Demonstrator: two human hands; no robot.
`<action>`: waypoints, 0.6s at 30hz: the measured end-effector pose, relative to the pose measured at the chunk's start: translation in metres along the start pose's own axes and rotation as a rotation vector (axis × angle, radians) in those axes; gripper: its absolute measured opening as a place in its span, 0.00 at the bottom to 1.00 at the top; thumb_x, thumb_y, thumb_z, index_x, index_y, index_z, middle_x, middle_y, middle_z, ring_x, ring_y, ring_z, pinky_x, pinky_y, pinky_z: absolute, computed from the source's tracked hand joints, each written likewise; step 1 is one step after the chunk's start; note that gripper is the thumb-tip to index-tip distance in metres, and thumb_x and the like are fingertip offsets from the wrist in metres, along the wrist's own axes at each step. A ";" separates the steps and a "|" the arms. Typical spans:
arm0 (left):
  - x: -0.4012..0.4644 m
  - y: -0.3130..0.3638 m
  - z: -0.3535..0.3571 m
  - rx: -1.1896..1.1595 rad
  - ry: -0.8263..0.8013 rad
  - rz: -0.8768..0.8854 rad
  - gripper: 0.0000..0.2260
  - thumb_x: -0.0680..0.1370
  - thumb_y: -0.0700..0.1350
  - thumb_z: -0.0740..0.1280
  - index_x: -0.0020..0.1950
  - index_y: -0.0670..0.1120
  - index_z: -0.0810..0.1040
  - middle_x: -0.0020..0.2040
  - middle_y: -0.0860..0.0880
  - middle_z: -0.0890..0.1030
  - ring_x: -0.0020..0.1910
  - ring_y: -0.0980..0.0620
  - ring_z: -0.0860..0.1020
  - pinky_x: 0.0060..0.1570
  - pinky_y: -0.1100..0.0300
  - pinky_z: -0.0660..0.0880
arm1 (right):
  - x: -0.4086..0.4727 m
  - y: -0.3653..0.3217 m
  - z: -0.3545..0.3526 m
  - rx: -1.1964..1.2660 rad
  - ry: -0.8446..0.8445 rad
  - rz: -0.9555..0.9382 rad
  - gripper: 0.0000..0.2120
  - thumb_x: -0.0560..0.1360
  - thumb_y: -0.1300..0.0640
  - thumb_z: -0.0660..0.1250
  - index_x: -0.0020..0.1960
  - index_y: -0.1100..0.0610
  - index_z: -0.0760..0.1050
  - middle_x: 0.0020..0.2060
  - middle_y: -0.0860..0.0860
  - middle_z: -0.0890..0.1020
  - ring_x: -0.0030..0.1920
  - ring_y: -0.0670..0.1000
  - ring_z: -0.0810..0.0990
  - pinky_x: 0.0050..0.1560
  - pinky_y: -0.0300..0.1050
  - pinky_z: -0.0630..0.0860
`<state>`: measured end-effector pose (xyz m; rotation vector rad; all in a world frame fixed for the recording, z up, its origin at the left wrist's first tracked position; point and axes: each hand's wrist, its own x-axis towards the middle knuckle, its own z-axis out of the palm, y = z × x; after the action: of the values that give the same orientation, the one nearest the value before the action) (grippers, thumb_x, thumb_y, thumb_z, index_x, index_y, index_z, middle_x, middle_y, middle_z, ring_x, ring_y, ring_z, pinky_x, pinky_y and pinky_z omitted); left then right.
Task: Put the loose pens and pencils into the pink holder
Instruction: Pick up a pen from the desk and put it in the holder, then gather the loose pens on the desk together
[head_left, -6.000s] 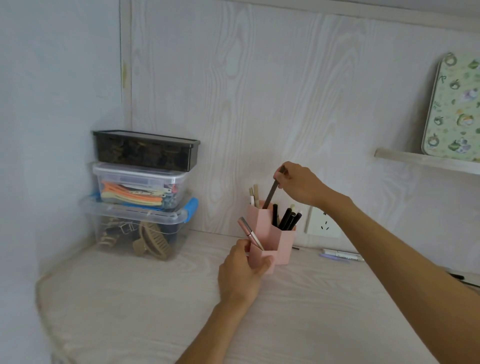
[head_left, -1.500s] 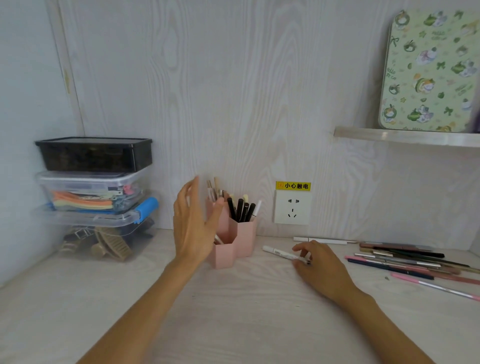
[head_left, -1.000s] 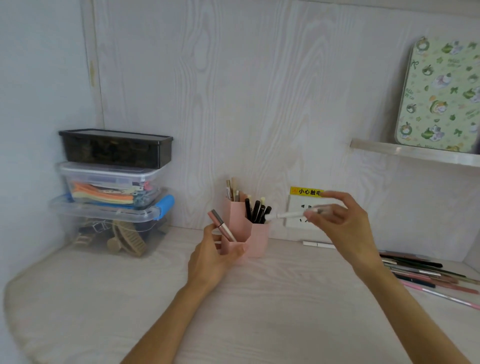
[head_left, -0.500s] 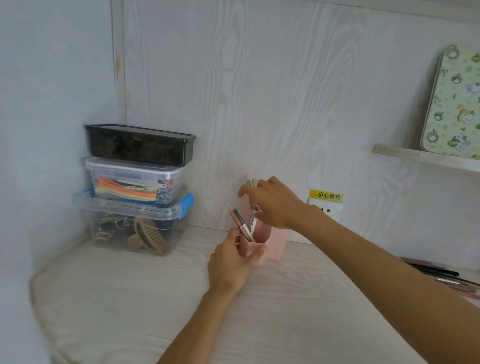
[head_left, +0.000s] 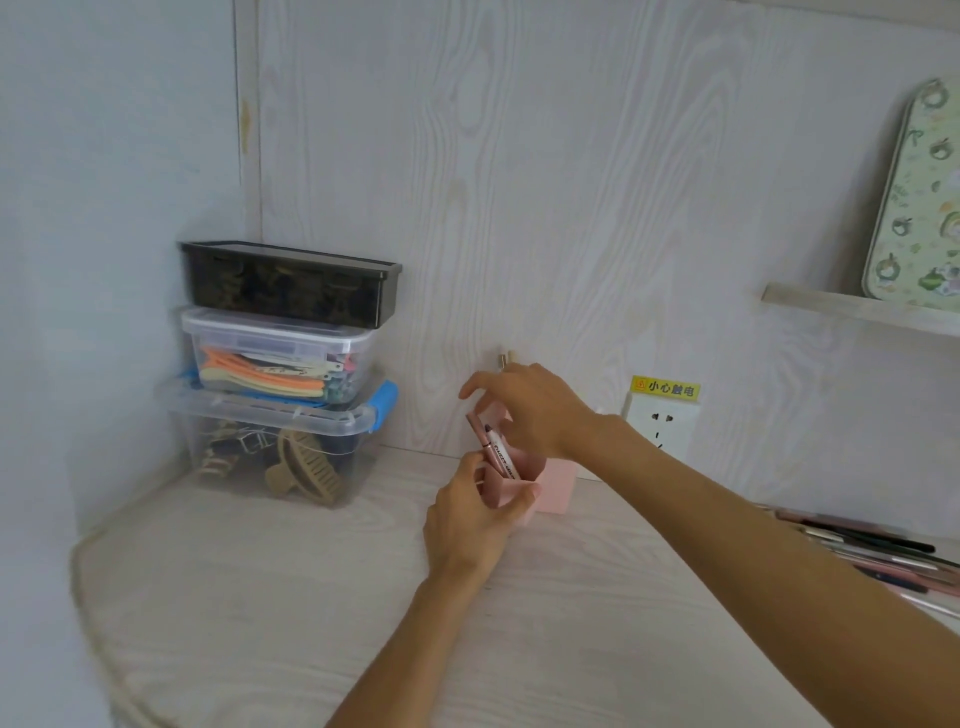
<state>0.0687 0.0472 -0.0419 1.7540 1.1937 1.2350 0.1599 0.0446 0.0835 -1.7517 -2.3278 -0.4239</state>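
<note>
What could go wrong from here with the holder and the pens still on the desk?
1. The pink holder is small and already has a pink pen leaning out of its front cell; the right hand working right over it could knock that pen out.
2. The left hand only grips the front cell, so a push from above might tip the holder.
3. Loose pens lie at the right edge of view and are easy to miss.

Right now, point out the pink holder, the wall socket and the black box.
pink holder (head_left: 558, 488), head view, right front wall.
wall socket (head_left: 662, 428), head view, white faceplate.
black box (head_left: 291, 291), head view, front side.
</note>
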 end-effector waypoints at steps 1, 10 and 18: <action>0.000 0.000 0.000 0.000 0.002 -0.004 0.25 0.65 0.65 0.71 0.58 0.58 0.73 0.54 0.57 0.81 0.53 0.54 0.79 0.45 0.62 0.70 | 0.001 0.001 -0.001 0.003 0.003 -0.003 0.24 0.70 0.69 0.63 0.63 0.51 0.71 0.54 0.46 0.82 0.54 0.50 0.75 0.50 0.40 0.66; -0.001 0.006 -0.001 0.046 0.091 -0.018 0.48 0.60 0.62 0.76 0.73 0.52 0.55 0.66 0.55 0.72 0.62 0.52 0.73 0.53 0.55 0.73 | -0.061 0.023 -0.010 0.198 0.370 0.067 0.15 0.72 0.65 0.63 0.54 0.50 0.78 0.50 0.44 0.83 0.53 0.46 0.75 0.52 0.36 0.66; -0.020 0.035 0.003 0.111 0.375 0.369 0.21 0.65 0.55 0.74 0.52 0.58 0.67 0.44 0.59 0.73 0.41 0.59 0.72 0.33 0.63 0.68 | -0.197 0.120 0.044 0.138 0.303 0.622 0.12 0.74 0.58 0.66 0.58 0.53 0.76 0.57 0.50 0.80 0.61 0.54 0.73 0.60 0.46 0.67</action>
<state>0.0792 0.0157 -0.0180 1.9408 1.1928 1.8082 0.3312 -0.0874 -0.0089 -2.0446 -1.4729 -0.3699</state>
